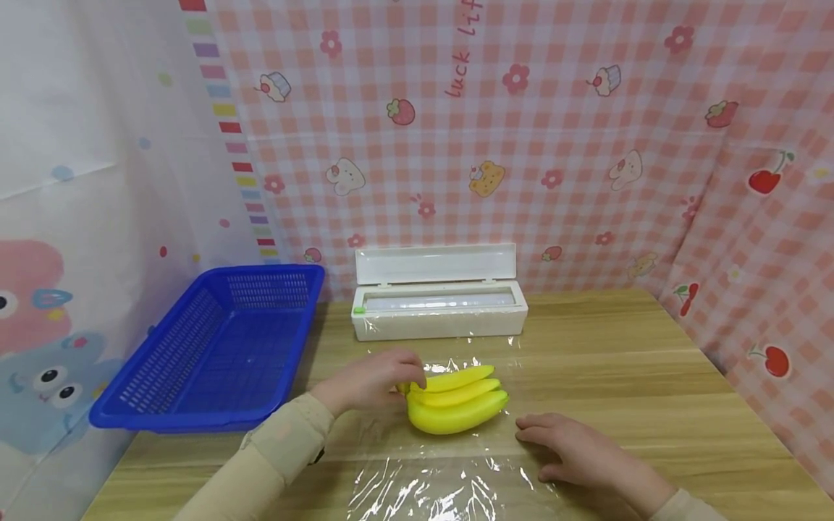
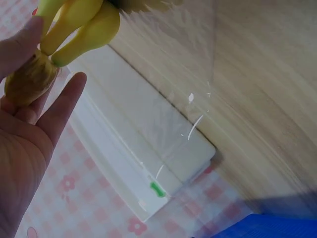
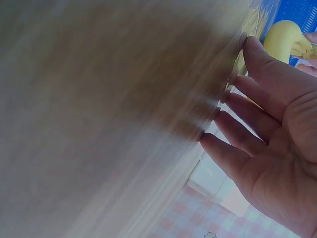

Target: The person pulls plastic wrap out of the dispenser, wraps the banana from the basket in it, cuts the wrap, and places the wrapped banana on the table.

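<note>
A bunch of yellow bananas [image 1: 459, 416] lies on clear cling film [image 1: 417, 488] in the middle of the wooden table. My left hand [image 1: 373, 380] grips the bunch by its stem end; in the left wrist view its thumb and fingers close round the brownish stem [image 2: 30, 82]. To the right of the bananas is my right hand [image 1: 583, 450], fingers extended and holding nothing. The right wrist view shows its fingertips [image 3: 208, 139] at the table surface. Behind the bananas stands a white cling film dispenser [image 1: 439, 325] with its lid raised.
A blue plastic basket [image 1: 185, 422] stands at the left of the table [image 1: 606, 347]. A small green slider [image 1: 359, 310] sits at the dispenser's left end. Pink checked cloth [image 1: 567, 137] hangs behind the table and along the right side.
</note>
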Tool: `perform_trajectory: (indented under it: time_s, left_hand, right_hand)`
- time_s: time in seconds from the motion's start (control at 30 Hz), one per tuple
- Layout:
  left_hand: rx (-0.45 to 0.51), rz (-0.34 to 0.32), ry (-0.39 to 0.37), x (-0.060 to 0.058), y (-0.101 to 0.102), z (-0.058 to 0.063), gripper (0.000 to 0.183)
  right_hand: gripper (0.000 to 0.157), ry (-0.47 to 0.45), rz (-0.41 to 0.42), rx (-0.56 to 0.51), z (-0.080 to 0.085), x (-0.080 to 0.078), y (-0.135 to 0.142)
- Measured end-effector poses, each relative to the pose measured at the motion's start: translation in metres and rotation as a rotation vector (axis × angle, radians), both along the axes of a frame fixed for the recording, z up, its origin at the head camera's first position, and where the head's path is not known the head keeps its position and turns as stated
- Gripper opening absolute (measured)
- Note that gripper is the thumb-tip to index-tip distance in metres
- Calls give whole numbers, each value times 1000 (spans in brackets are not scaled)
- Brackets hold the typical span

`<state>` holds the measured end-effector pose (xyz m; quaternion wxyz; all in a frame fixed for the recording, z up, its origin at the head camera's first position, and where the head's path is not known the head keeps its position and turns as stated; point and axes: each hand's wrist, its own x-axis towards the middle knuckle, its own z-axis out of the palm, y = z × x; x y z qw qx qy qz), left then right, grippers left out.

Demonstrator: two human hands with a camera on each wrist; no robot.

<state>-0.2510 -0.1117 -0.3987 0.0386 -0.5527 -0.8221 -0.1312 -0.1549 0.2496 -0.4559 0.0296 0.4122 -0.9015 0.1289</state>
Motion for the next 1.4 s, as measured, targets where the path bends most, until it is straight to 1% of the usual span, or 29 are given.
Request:
perform_trajectory:
  time_s: [0.13,0.33,0.57,0.77,0.93,1.1,1.3,1.4]
  left_hand:
    - [17,44,-43,3,-4,-2,46]
    - [11,151,-107,8,-13,0,65]
    - [32,220,-117,14,-24,1,78]
    - [30,254,-108,22,-34,-1,83]
    - [42,286,-107,28,-41,-2,81]
    - [62,303,-80,34,-49,-3,78]
    - [29,324,-44,44,-60,-2,76]
    - [12,321,-16,50,-64,-1,75]
  right_hand:
    - [53,16,11,-6,-1,-1,0]
    - [52,24,12,-7,-2,-1,1]
    - [52,33,13,-11,0,1,3]
    - [52,59,31,-47,2,3,6]
    - [50,85,40,-80,3,6,9]
    - [52,104,49,-85,5,9,12]
    - [51,135,59,-96,7,14,16]
    - [49,126,52,-94,9,17,18]
